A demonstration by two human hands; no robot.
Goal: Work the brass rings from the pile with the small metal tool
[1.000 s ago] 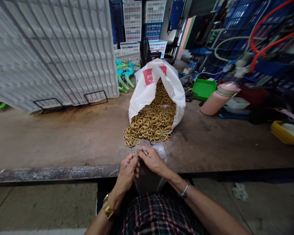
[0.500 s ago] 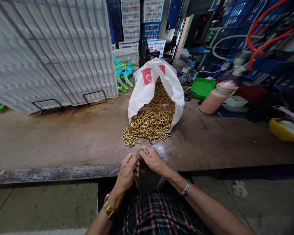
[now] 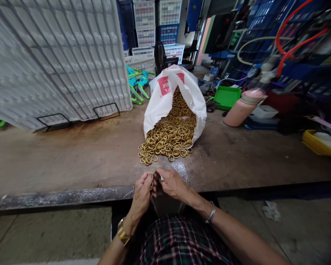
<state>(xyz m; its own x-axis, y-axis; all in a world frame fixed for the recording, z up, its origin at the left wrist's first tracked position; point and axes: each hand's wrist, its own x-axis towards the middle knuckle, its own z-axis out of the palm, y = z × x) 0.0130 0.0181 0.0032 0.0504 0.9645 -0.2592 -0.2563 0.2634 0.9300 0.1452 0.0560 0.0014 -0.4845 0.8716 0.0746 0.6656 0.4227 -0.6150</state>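
My left hand [image 3: 143, 187] is closed on several brass rings [image 3: 151, 189], just over the table's front edge. One ring stands up between its thumb and fingertips, facing my right hand [image 3: 172, 183]. That right hand is closed round a small silvery-white tool [image 3: 161, 177], mostly hidden by the fingers, so its kind is unclear. Its fingertips are close beside the raised ring; whether they touch it I cannot tell. Beyond both hands, a heap of brass rings [image 3: 169, 134] spills from the mouth of a white plastic sack [image 3: 158, 106] lying on the table.
The brown tabletop [image 3: 71, 158] spreads to both sides. White ribbed panels [image 3: 79, 55] lean in black wire stands at the left. To the right are a green tray [image 3: 226, 97], a pink bottle [image 3: 241, 108] and a yellow container [image 3: 317, 144]. Crates [image 3: 146, 22] are stacked behind.
My right hand has turned and shifted slightly down, so the tool now shows lower between its fingers. My left hand stays almost in place with its rings.
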